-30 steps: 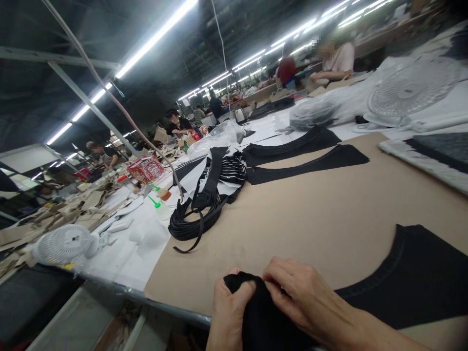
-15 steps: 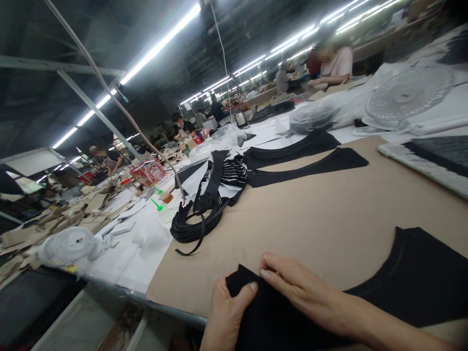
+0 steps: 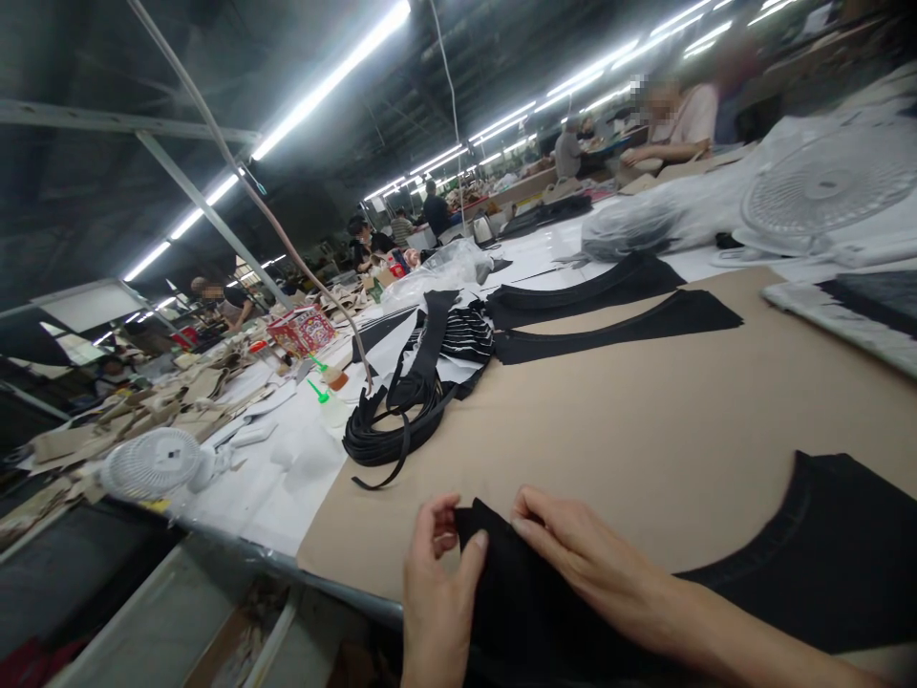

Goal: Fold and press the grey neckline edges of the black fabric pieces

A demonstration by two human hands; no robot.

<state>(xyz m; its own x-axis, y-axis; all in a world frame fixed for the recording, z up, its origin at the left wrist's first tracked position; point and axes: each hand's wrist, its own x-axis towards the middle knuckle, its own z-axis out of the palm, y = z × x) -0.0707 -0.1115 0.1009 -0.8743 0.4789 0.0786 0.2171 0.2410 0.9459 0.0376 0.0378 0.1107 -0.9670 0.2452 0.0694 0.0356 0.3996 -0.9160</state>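
At the front of the table, a black fabric piece (image 3: 526,602) is raised at its corner between my hands. My left hand (image 3: 437,583) is at its left edge, thumb against the cloth and fingers curled at the corner, with a gap between thumb and palm. My right hand (image 3: 573,549) pinches the upper edge, thumb and forefinger together. The lower part of the cloth runs under my right forearm. To the right lies a black curved fabric panel (image 3: 823,559), flat on the beige sheet (image 3: 608,420).
A coil of black strips (image 3: 387,440) lies beyond my left hand. Two curved black pieces (image 3: 623,325) lie further back. Green-tipped bottles (image 3: 330,406), a white fan (image 3: 154,463) and another fan (image 3: 823,191) stand around. Co-workers sit in the background, one person (image 3: 680,124) at upper right.
My left fingers have loosened and spread away from the thumb at the cloth's corner. My right hand keeps its pinch nearly in place. The whole view has shifted slightly.
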